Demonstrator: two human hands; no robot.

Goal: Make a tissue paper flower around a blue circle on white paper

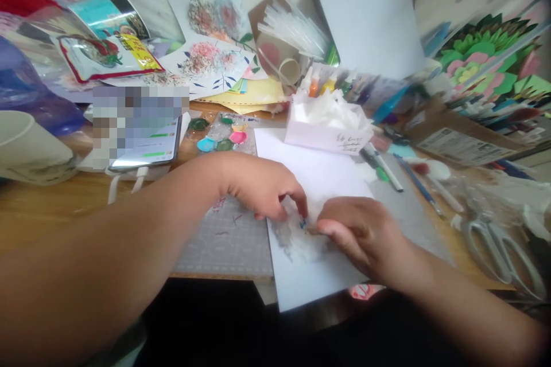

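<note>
Over a white sheet of paper (301,284), my left hand (269,186) reaches in with its index finger bent down and apart from the thumb. That fingertip meets a small blue bit (303,222) on a greyish-white, fluffy-looking patch (297,243) on the paper. From the other side comes my right hand (361,232), its thumb and index finger closed together. A small brownish tip shows at their ends, blurred, and its kind is unclear. The two hands are close but do not touch.
Beneath the paper lies a grey cutting mat (224,246). Behind stand a tissue-filled box (325,132) and a paint palette (224,140). To the left are a phone (146,146) and a paper cup (34,146); to the right, scissors (499,246), a brush (419,186) and a marker (390,172).
</note>
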